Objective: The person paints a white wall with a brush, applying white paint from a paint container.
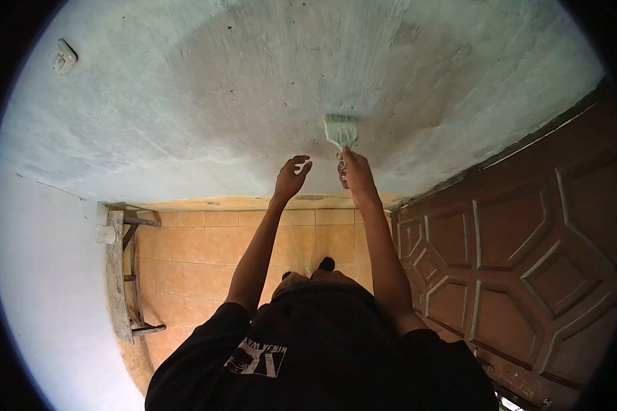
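Brush (342, 130): at mid-wall, its bristles (341, 120) pointing up and seemingly touching the wall (288, 61) in the darker patch (233, 109)
Right hand (356, 175): closed round the brush below its head
Left hand (293, 178): half open, fingers loosely curled, holding nothing; whether it touches the wall I cannot tell
Stroke: best made with light, even pressure, overlapping neighbouring streaks
Door (487, 253): brown, panelled, bordering the wall on the right, so that edge calls for care
Surroundings: wooden worktop (118, 274) at left, white container (106, 234) by it; tiled floor (240, 240) below, where drips could land
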{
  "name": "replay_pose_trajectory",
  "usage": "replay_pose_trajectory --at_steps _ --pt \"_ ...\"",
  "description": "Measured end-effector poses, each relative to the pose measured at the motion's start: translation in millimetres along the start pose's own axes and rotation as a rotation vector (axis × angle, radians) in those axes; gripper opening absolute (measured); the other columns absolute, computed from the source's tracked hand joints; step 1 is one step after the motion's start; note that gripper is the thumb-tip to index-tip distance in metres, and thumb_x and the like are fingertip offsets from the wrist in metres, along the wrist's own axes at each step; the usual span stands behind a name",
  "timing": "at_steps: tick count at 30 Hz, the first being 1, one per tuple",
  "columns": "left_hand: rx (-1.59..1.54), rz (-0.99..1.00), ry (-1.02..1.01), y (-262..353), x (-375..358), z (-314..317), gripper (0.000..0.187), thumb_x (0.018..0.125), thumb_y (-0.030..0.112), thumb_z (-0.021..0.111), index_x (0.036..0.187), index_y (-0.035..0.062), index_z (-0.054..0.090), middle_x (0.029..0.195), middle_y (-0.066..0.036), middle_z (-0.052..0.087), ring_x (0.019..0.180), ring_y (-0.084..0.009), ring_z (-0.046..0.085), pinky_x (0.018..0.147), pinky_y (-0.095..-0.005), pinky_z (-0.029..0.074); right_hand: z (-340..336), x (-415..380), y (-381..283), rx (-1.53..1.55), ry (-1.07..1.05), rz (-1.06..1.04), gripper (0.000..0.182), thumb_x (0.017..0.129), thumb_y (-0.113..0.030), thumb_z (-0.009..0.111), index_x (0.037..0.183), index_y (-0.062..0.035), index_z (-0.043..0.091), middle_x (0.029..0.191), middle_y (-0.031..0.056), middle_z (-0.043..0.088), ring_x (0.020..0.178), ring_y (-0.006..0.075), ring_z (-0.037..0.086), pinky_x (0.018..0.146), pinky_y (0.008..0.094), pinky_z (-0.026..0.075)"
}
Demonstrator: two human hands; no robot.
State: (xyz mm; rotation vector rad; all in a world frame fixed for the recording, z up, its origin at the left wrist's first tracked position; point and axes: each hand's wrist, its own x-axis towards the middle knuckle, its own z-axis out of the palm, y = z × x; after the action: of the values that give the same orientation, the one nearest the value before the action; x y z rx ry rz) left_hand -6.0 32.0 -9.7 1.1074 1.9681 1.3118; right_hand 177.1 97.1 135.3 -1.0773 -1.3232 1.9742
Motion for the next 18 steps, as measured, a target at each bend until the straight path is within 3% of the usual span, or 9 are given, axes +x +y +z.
replay_pose_trajectory --at_steps 3,7,18 --pt "-0.029 0.036 0.006 31 -4 -10 0.037 0.091 0.037 0.064 0.116 0.0107 0.066 0.116 -0.012 0.066 0.101 -0.0282 0.064 0.086 -0.0376 0.051 14 -20 -47 0.003 0.006 -0.144 0.033 0.103 -0.036 0.044 0.088 -0.0089 0.055 0.057 -0.0064 0.036 0.045 0.0041 0.029 0.041 0.0229 0.020" --pt "-0.054 0.101 0.003 58 -8 -21 0.036 0.092 0.035 0.064 0.117 0.0099 0.065 0.117 -0.011 0.065 0.101 -0.0280 0.064 0.086 -0.0374 0.051 28 -38 -105 -0.009 0.019 -0.181 0.033 0.102 -0.038 0.046 0.087 -0.0105 0.056 0.058 -0.0081 0.036 0.045 0.0026 0.030 0.040 0.0215 0.021" --pt "-0.077 0.269 0.012 119 -11 -50 0.033 0.093 0.032 0.064 0.116 0.0086 0.065 0.118 -0.010 0.065 0.101 -0.0260 0.063 0.084 -0.0358 0.051 61 -55 -246 -0.181 0.094 -0.673 0.035 0.102 -0.038 0.046 0.085 -0.0096 0.057 0.059 -0.0060 0.041 0.048 0.0036 0.035 0.044 0.0211 0.025"
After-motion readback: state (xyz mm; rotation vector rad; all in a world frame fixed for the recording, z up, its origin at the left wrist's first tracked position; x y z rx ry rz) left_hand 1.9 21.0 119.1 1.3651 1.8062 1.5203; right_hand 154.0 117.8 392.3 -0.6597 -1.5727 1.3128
